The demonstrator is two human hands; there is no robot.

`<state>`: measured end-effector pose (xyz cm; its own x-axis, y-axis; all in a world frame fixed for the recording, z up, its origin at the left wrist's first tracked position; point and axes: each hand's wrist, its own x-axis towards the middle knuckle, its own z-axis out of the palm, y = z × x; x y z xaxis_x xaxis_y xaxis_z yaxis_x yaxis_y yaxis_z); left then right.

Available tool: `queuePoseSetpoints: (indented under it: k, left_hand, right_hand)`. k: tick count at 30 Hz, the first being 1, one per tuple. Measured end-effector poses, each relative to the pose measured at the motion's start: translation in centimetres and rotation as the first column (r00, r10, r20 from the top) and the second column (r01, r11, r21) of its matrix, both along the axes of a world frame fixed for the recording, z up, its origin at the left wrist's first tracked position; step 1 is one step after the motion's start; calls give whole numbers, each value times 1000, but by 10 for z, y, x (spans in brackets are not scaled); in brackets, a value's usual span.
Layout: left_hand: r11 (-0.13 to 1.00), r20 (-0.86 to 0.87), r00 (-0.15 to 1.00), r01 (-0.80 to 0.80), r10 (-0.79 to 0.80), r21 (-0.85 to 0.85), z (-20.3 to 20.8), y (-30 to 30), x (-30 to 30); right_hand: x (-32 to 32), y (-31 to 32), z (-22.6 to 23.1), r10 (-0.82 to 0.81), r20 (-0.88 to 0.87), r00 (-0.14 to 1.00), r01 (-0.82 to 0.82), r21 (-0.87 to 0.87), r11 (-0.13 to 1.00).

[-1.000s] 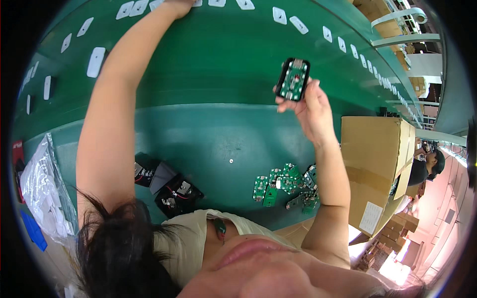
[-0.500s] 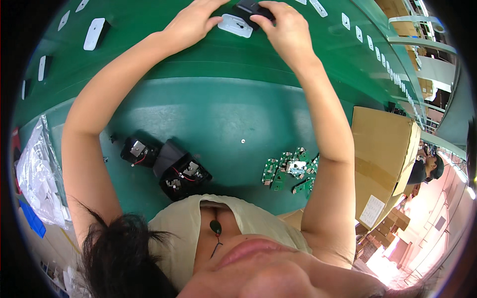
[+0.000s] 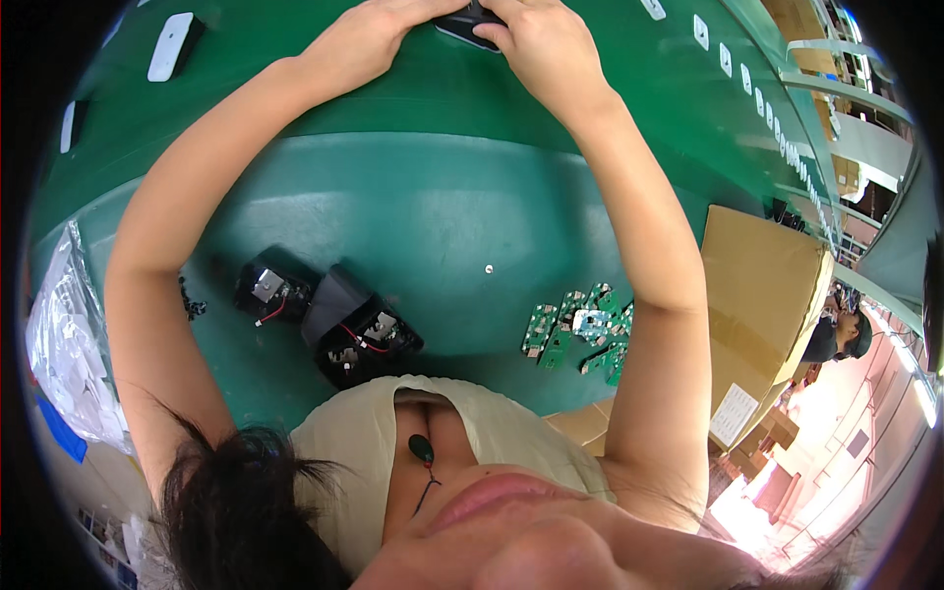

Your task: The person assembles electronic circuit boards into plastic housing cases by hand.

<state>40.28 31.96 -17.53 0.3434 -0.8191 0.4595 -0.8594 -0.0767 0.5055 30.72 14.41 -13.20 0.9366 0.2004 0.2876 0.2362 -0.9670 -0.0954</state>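
Nearside of our fingers [image 3: 494, 36], green belt [image 3: 442, 103] gives room to its edge [image 3: 393, 133]; our right hand [image 3: 547, 44] clamps a black case [image 3: 460, 27]; left hand [image 3: 379, 31], we can't tell.

Two-handed forward reach at black case [image 3: 460, 31].
I see left arm [image 3: 162, 216] bowed outward, left hand [image 3: 369, 41] just left of the case, fingertips cut off by frame; right arm [image 3: 661, 236] bent at elbow, right hand [image 3: 551, 49] gripping the case's right end, thumb over it.
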Motion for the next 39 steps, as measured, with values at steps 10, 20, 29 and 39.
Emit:
queuePoseSetpoints:
  k: [10,20,29,39]
  left_hand:
    - [996,215,975,-68,54,56,2,1,-10]
    - [983,71,994,-95,85,157,12,0,-2]
    - [983,60,996,-80,71,166,9,10,4]
    - [973,250,966,-109,56,202,9,14,-2]
  right_hand:
    - [-6,6,-18,53,258,965,-9,-171,985]
    - [16,-6,8,81,-35,996,-84,-106,991]
    - [10,9,-7,49,34,998,-46,-86,995]
    - [5,6,-20,49,176,983,-48,-12,999]
